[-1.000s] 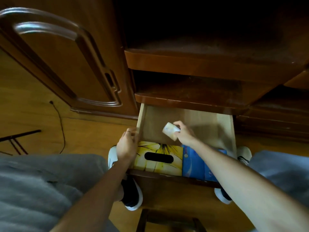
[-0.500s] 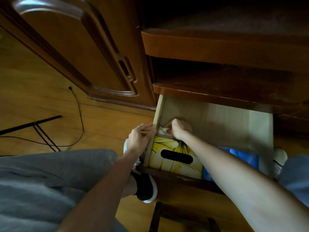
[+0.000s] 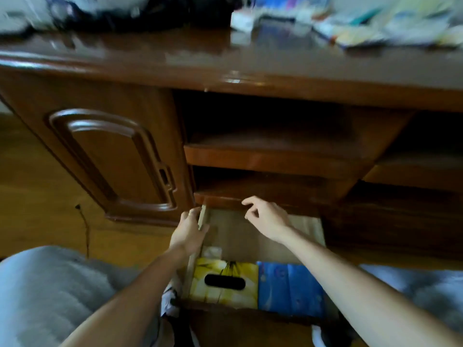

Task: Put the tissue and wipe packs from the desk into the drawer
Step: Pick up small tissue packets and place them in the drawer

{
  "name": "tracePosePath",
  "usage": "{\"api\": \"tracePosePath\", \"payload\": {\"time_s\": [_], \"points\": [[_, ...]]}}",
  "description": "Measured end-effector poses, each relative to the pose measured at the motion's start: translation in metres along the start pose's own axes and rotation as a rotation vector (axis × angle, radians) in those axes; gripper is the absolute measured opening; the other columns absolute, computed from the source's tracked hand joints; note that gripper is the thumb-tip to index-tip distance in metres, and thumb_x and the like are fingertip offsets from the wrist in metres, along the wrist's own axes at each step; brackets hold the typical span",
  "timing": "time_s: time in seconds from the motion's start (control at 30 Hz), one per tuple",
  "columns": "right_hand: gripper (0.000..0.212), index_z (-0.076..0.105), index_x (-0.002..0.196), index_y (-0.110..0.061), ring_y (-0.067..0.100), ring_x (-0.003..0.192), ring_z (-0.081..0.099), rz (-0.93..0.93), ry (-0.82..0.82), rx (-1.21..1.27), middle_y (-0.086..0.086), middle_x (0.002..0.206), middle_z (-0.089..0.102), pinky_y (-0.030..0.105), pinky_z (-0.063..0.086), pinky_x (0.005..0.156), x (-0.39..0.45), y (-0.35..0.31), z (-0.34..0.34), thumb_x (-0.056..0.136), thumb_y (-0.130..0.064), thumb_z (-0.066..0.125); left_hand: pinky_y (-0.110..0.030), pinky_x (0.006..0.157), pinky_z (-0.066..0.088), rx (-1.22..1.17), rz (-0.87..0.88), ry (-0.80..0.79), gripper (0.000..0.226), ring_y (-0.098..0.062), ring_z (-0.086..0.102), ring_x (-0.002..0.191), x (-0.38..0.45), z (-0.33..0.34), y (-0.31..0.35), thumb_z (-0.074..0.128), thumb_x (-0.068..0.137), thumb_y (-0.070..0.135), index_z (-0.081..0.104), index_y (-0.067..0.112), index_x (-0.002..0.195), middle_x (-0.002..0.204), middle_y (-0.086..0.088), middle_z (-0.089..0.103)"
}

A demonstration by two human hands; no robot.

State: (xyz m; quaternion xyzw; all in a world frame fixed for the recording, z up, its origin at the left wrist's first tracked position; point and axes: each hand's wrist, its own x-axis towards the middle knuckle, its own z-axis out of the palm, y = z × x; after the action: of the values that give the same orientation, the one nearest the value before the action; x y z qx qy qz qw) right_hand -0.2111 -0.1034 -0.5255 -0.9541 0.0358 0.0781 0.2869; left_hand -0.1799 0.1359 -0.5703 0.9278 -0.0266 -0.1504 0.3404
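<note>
The tabletop (image 3: 175, 58) fills the frame from ten to two o'clock, glossy brown, with a blurred heap of packets (image 3: 375, 21) at one o'clock; I think those are the remaining tissue and wipe packs, though the smear is too heavy to be sure. Below, at six o'clock, the drawer (image 3: 250, 236) stands pulled out. Against its front lie the yellow tissue box (image 3: 225, 269) and, touching it on the three o'clock side, the blue pack (image 3: 288, 284); a small pale pack (image 3: 212, 251) sits just behind the yellow box. My left hand (image 3: 189, 229) grips the drawer's left wall. My right hand (image 3: 265, 217) hovers over the drawer, fingers loosely curled, holding nothing. The risk I judge: reaching up at twelve o'clock, my knuckles could catch the shelf edge (image 3: 263, 199) right above them.
</note>
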Motion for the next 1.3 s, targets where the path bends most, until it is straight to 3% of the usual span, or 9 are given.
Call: {"api": "tracePosePath", "payload": {"time_s": [0.17, 0.27, 0.33, 0.43, 0.57, 0.83, 0.97, 1.1, 1.3], "points": [[0.016, 0.071, 0.107, -0.031, 0.0, 0.069, 0.06, -0.393, 0.714, -0.145, -0.017, 0.08, 0.069, 0.012, 0.047, 0.06, -0.052, -0.042, -0.136, 0.097, -0.024, 0.06, -0.025, 0.072, 0.057, 0.009, 0.472, 0.253, 0.029, 0.005, 0.063, 0.085, -0.03, -0.082, 0.109, 0.055, 0.098, 0.03, 0.06, 0.041, 0.124, 0.118, 0.022, 0.061], [0.016, 0.071, 0.102, -0.026, 0.005, 0.084, 0.059, -0.574, 1.025, -0.252, -0.014, 0.09, 0.07, 0.02, 0.046, 0.065, -0.057, -0.074, -0.211, 0.093, -0.021, 0.059, -0.013, 0.065, 0.052, 0.075, 0.712, 0.468, 0.021, 0.007, 0.062, 0.08, -0.049, -0.136, 0.175, 0.055, 0.098, 0.031, 0.064, 0.04, 0.114, 0.106, 0.025, 0.063], [0.023, 0.067, 0.117, -0.026, 0.014, 0.108, 0.058, -0.485, 0.966, -0.312, -0.009, 0.113, 0.07, 0.029, 0.048, 0.082, -0.046, -0.089, -0.253, 0.096, -0.027, 0.057, -0.012, 0.062, 0.048, 0.117, 0.812, 0.588, 0.018, 0.005, 0.059, 0.075, -0.053, -0.167, 0.213, 0.055, 0.097, 0.031, 0.065, 0.039, 0.11, 0.102, 0.025, 0.061], [0.036, 0.062, 0.133, -0.03, 0.022, 0.128, 0.052, -0.188, 0.609, -0.342, -0.005, 0.135, 0.062, 0.039, 0.045, 0.095, -0.021, -0.092, -0.287, 0.104, -0.044, 0.045, -0.023, 0.069, 0.051, 0.176, 0.824, 0.643, 0.021, 0.0, 0.057, 0.081, -0.038, -0.202, 0.257, 0.055, 0.095, 0.028, 0.065, 0.036, 0.111, 0.1, 0.021, 0.059], [0.041, 0.073, 0.101, -0.031, 0.017, 0.104, 0.062, -0.204, 0.719, -0.533, -0.01, 0.104, 0.07, 0.034, 0.05, 0.073, 0.005, -0.085, -0.283, 0.099, -0.058, 0.043, -0.036, 0.081, 0.053, 0.21, 0.728, 0.606, 0.025, -0.013, 0.058, 0.104, 0.009, -0.223, 0.295, 0.055, 0.093, 0.03, 0.064, 0.032, 0.116, 0.115, 0.01, 0.058], [0.048, 0.054, 0.057, -0.022, 0.013, 0.055, 0.052, -0.182, 0.799, -0.506, -0.007, 0.053, 0.052, 0.027, 0.023, 0.046, 0.069, -0.081, -0.323, 0.097, -0.048, 0.047, -0.042, 0.099, 0.043, 0.301, 0.626, 0.49, 0.046, -0.027, 0.043, 0.128, 0.126, -0.217, 0.356, 0.054, 0.091, 0.031, 0.054, 0.022, 0.136, 0.139, -0.005, 0.047], [0.02, 0.066, 0.1, -0.03, 0.02, 0.092, 0.063, -0.088, 0.848, -0.439, -0.006, 0.095, 0.069, 0.031, 0.037, 0.057, 0.144, -0.085, -0.357, 0.096, -0.042, 0.051, -0.039, 0.116, 0.028, 0.352, 0.636, 0.456, 0.05, -0.027, 0.034, 0.14, 0.171, -0.201, 0.358, 0.052, 0.097, 0.037, 0.05, 0.017, 0.142, 0.149, -0.007, 0.041], [0.061, 0.04, 0.148, -0.019, 0.033, 0.137, 0.042, 0.051, 0.615, -0.517, 0.012, 0.151, 0.046, 0.046, 0.042, 0.104, 0.236, -0.08, -0.386, 0.096, -0.049, 0.052, -0.041, 0.115, 0.03, 0.406, 0.621, 0.508, 0.047, -0.026, 0.04, 0.135, 0.199, -0.195, 0.355, 0.047, 0.098, 0.04, 0.05, 0.019, 0.14, 0.144, -0.003, 0.047], [0.068, 0.034, 0.153, -0.017, 0.037, 0.138, 0.043, 0.215, 0.429, -0.496, 0.016, 0.155, 0.042, 0.048, 0.037, 0.107, 0.288, -0.062, -0.378, 0.099, -0.059, 0.04, -0.044, 0.112, 0.034, 0.423, 0.659, 0.536, 0.044, -0.028, 0.042, 0.129, 0.205, -0.196, 0.354, 0.047, 0.098, 0.029, 0.05, 0.015, 0.139, 0.136, -0.007, 0.044]]}}
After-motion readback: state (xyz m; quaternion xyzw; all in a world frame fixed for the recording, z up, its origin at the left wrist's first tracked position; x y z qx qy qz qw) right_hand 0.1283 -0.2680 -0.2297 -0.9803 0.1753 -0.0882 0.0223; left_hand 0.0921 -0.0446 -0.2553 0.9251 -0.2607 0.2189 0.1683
